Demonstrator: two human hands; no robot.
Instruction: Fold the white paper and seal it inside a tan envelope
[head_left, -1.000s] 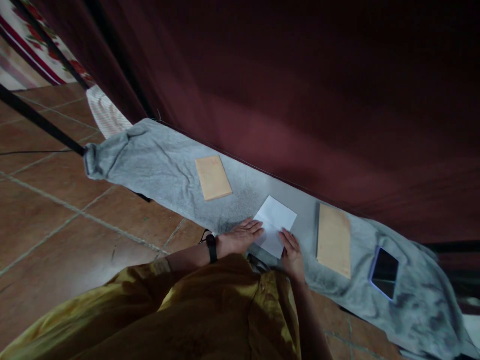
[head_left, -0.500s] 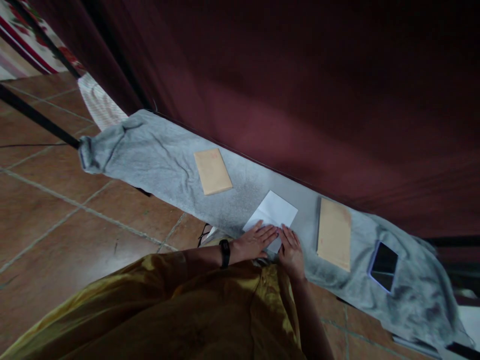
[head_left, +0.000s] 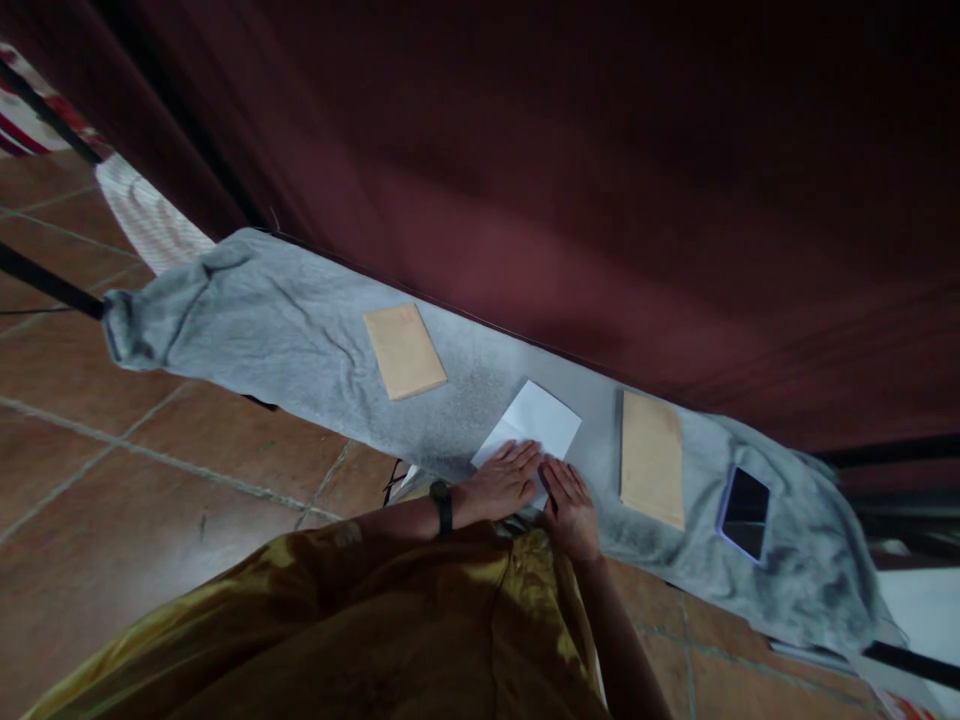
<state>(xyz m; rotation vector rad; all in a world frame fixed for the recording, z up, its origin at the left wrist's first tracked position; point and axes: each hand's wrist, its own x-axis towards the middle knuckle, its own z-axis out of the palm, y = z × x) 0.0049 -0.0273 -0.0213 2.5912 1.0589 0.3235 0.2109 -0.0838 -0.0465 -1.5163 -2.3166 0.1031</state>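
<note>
A sheet of white paper (head_left: 541, 414), with a faint crease across it, lies on the grey cloth in front of me. Flat on its near part rests my left hand (head_left: 496, 482), fingers stretched out, a dark band on the wrist. My right hand (head_left: 571, 508) lies beside it, its extended fingers touching the paper's near right part. The fingertips of both hands almost meet. The hands hide the paper's near edge. To the left is a brown envelope (head_left: 406, 352), and to the right a bigger brown envelope (head_left: 651, 458) or a stack of them.
Grey cloth (head_left: 300, 330) covers the long narrow surface, wrinkled at both ends. A phone (head_left: 745, 513) with a purple edge lies at the right. Behind hangs a dark red curtain (head_left: 525, 230). Tiled floor (head_left: 247, 440) shows at the near side, and a black bar (head_left: 49, 280) at the left.
The view has shifted slightly, so the things sit a little further left. Both hands stay on the paper; the left hand's fingers look a little more bunched at the crease.
</note>
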